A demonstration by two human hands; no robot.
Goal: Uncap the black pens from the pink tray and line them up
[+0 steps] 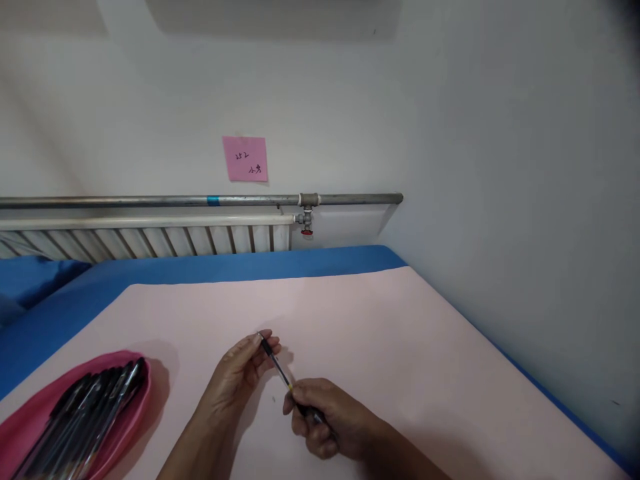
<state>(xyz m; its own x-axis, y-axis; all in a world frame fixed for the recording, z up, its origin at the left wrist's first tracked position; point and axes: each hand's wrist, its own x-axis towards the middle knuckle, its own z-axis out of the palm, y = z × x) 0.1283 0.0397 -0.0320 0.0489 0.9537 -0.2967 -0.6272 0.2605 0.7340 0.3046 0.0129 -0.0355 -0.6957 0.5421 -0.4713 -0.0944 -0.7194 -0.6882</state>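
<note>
A slim pen (279, 369) with a clear barrel and a black grip slants between my two hands above the pink sheet. My left hand (240, 370) pinches its tip end between thumb and fingers, the other fingers curled loosely below. My right hand (327, 413) is wrapped round the opposite end. A dark piece shows between the right fingers, perhaps a cap; I cannot make it out fully. To the left, a pink basket (148, 393) holds several similar black pens (100, 407), lying side by side.
The pink sheet (350, 320) covers most of a blue surface (240, 267). A wall (525, 233) borders it on the right. Behind stand a white radiator (200, 240), a metal pipe (150, 201) and a red-handled valve (307, 232). A pink note (246, 160) is stuck on the wall.
</note>
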